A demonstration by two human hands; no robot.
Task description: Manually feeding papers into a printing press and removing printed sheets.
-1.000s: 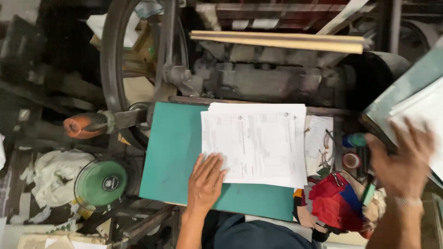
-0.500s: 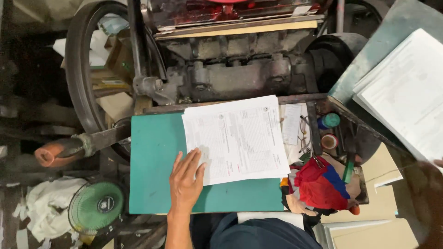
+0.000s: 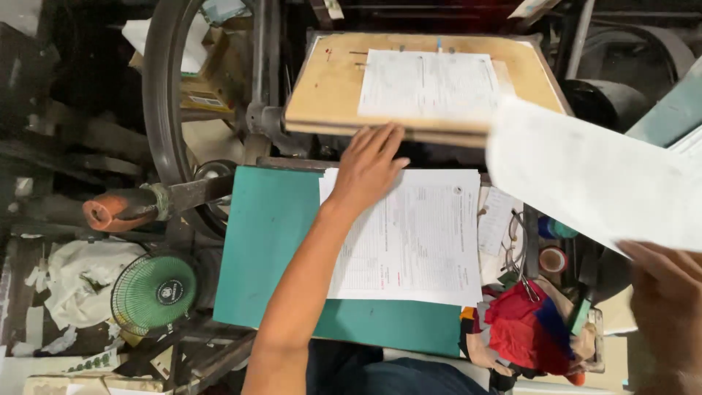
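Since earlier, left hand reached flat-fingered to one wooden board; right hand grips one blurred sheet.

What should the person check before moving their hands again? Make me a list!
1. Left hand sits clear of the wooden board: not ok, its fingers reach the board's front edge.
2. Printed sheet on the board lies flat and square: ok.
3. Right hand grips the loose sheet firmly: cannot tell, it is blurred.
4. Paper stack rests tidy on the green table: ok.
5. Big wheel is stopped: cannot tell.
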